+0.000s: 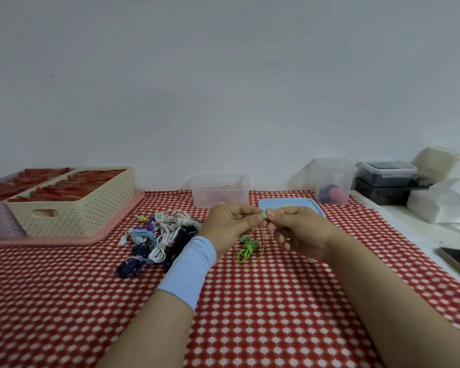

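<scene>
The red checked table (250,314) filled the room's near side; a cream basket (72,208) sat far left, out of the way, I'd guess; the pile of bundled earphones (157,235) lay left of centre, within reach; the left hand (229,221) and right hand (298,235) met above the cloth, both pinching a green earbud (263,216); its yellow-green cable (247,251) dangled to a loose coil below, probably ready for winding.

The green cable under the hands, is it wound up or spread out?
Partly wound. Most of the green cable lies loosely bundled on the tablecloth; one strand rises to the left hand and right hand.
</scene>
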The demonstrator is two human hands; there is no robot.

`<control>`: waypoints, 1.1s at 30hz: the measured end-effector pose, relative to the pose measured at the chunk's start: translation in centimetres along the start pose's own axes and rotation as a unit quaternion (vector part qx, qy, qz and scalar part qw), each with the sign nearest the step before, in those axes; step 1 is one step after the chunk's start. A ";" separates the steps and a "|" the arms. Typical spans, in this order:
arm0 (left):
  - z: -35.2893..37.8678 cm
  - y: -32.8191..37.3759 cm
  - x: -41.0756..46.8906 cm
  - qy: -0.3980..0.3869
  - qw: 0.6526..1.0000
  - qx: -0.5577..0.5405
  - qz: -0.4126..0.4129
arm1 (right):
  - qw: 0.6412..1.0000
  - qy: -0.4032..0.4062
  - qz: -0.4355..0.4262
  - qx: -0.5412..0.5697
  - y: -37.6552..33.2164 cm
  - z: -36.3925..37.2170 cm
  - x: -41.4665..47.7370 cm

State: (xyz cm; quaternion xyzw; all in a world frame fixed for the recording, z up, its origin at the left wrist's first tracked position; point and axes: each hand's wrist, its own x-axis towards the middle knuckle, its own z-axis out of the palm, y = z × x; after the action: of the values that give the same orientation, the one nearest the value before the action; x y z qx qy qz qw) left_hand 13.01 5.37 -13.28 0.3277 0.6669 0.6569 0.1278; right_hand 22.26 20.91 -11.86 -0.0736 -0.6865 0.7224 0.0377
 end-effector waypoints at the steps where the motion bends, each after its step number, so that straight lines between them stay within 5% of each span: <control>1: -0.1 0.0 0.0 0.001 1.000 0.010 0.002 | 1.000 0.003 0.002 -0.008 0.1 0.0 0.1; 14: -0.7 0.2 0.2 0.045 0.998 0.035 -0.014 | 0.994 0.073 -0.020 -0.081 -0.3 -0.8 0.0; 21: -1.0 -0.1 0.2 0.041 0.993 0.113 -0.004 | 0.932 0.189 -0.033 -0.306 -0.2 -0.9 0.2; 28: -0.9 0.1 0.1 0.024 0.988 0.152 -0.002 | 0.885 0.106 -0.055 -0.450 0.1 -0.7 0.3; 33: -1.1 0.1 0.1 0.021 0.987 0.156 -0.011 | 0.964 0.102 -0.080 -0.234 -0.7 0.4 -0.3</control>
State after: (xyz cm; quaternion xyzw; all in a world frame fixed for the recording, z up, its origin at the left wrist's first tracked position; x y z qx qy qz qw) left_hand 12.29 4.61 -13.05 0.3223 0.7674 0.5501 0.0681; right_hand 22.47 20.47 -11.10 -0.0983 -0.8325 0.5252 0.1465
